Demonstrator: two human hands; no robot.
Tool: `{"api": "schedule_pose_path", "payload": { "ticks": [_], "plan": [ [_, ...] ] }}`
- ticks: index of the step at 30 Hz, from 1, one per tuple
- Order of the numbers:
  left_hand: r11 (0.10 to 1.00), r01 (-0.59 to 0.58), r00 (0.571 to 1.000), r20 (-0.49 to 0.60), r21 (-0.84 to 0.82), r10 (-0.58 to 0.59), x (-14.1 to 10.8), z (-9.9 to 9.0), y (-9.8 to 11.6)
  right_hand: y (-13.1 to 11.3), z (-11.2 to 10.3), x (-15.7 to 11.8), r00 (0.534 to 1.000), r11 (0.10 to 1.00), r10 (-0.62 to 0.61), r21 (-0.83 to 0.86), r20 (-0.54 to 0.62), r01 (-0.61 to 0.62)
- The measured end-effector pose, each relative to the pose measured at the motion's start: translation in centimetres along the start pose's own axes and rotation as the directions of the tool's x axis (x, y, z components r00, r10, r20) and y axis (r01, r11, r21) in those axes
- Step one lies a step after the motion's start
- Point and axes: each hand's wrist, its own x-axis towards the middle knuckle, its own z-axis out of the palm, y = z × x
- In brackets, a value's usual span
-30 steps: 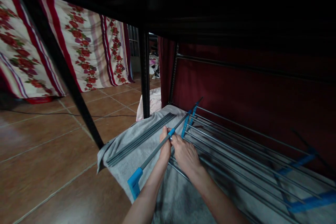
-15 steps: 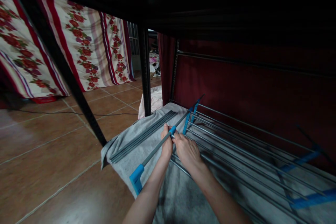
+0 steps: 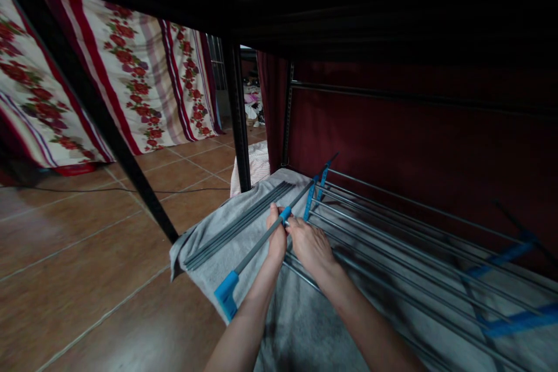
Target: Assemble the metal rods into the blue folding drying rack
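Crossing the left hand clamped on it, gray rod beside right hand, its grip unclear.

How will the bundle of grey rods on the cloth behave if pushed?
The grey rods look stiff: they lie straight, with no sag. They'd probably spread apart, since no tie shows around them. Rolling may be damped, as the grey cloth beneath looks soft and creased.

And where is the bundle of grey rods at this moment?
In the head view, the grey rods lie left of centre on the grey cloth, just left of the left hand.
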Motion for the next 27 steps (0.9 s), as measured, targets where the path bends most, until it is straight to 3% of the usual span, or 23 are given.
{"api": "schedule_pose_path", "payload": {
  "ticks": [4, 13, 16, 19, 22, 27],
  "plan": [
    [0.998, 0.005, 1.0, -0.008, -0.057, -0.006, -0.1, 0.2, 0.3, -0.1, 0.3, -0.1, 1.0, 0.999, -0.009, -0.044, 0.002, 0.009],
    [1.0, -0.015, 1.0, -0.004, 0.005, 0.015, -0.6, 0.3, 1.3, -0.3, 0.1, -0.2, 0.999, 0.994, -0.032, -0.109, -0.012, 0.03],
    [0.999, -0.02, 1.0, -0.015, 0.039, 0.021, -0.6, 0.3, 1.4, 0.0, -0.2, -1.1, 0.998, 0.992, 0.001, -0.124, -0.068, -0.01],
    [0.998, 0.049, 0.999, 0.005, 0.04, -0.05, -0.6, 0.3, 1.2, 0.8, -0.5, -2.6, 0.994, 0.987, 0.053, -0.145, -0.094, -0.066],
    [0.996, 0.085, 0.996, 0.02, 0.021, -0.086, -0.6, 0.2, 0.8, 1.6, -0.7, -4.1, 0.992, 0.981, 0.084, -0.167, -0.091, -0.098],
    [0.998, 0.048, 0.998, 0.038, 0.032, -0.049, -0.7, 0.1, 0.8, 2.2, -0.7, -4.7, 0.993, 0.982, 0.106, -0.15, -0.044, -0.111]
  ]
}}
